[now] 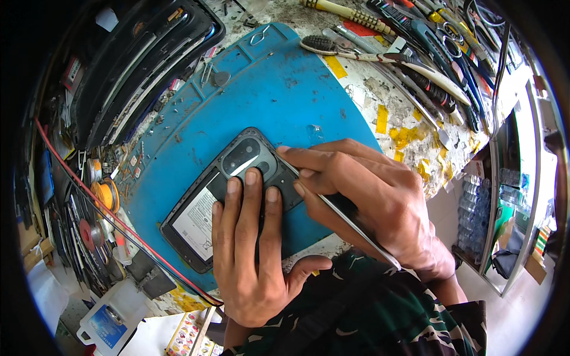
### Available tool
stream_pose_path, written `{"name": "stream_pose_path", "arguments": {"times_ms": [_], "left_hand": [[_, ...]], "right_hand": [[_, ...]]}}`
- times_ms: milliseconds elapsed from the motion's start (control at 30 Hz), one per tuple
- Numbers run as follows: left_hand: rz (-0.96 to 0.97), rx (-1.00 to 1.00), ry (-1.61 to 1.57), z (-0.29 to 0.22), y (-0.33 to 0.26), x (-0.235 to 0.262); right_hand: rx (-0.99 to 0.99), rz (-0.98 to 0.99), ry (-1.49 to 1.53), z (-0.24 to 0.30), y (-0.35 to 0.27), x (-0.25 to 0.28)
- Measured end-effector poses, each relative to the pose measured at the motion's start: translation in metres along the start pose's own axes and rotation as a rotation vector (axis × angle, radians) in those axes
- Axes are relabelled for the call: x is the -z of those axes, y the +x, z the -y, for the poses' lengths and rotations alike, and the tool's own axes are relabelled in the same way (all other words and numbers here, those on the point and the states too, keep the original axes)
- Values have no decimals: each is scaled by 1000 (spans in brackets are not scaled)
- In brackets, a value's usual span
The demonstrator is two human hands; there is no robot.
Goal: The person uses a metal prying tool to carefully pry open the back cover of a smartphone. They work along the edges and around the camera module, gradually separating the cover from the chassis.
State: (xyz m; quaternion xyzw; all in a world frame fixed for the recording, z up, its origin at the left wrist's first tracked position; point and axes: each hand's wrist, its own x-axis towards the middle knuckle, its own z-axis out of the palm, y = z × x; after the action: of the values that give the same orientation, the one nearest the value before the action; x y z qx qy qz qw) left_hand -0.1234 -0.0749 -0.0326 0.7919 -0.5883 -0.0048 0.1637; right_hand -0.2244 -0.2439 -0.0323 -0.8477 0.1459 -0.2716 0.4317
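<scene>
Opened-up phone (218, 188) lay on the blue mat (184, 157) near the table's (359, 96) near edge, left hand (250, 261) flat on it, fingers slightly apart; right hand (380, 193) had its fingers clamped on a slim metal tool (373, 244) by the phone's right side.

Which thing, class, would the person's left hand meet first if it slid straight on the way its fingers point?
The left hand would likely meet the camera block of the phone, right ahead of its fingers; whether they touch the block's edge is hard to tell.
</scene>
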Motion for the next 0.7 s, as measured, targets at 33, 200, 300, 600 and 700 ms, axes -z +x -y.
{"name": "stream_pose_path", "arguments": {"times_ms": [33,200,300,600,700], "left_hand": [[1,1,-9,0,0,0],[15,0,-14,1,1,1],[4,7,-35,0,1,1],[15,-5,-26,1,0,0],[-4,-16,-46,1,1,-1]], "right_hand": [[-3,-6,0,1,0,-1],[-5,-33,-30,2,0,-3],[-32,-16,-24,3,-1,-2],[-35,5,-53,4,-2,0],[-31,6,-37,2,-3,0]]}}
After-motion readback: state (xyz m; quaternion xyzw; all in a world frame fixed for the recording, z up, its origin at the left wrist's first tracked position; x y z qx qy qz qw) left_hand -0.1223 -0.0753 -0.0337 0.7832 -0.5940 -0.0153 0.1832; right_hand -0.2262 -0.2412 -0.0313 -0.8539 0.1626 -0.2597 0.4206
